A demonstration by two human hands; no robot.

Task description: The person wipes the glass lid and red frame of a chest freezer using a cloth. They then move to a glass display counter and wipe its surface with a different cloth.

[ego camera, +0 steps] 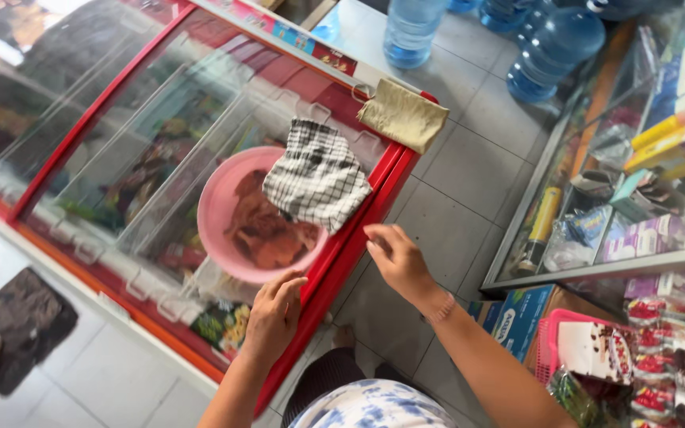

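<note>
Holding: left hand (273, 315) is gripping the near rim of the pink bowl (217, 208), fingers curled on it.
Right hand: right hand (396, 260) is hovering loosely open beside the freezer edge, gripping nothing.
Bowl: sitting on the freezer (105, 150) glass lid, brown food showing inside.
Cloth: checked cloth (316, 176) is lying over the bowl's far side, covering only part.
Progress: bowl seems half uncovered; food is untouched.
Room: shop with tiled floor (453, 198), water jugs (552, 51), glass shelf (636, 206).
</note>
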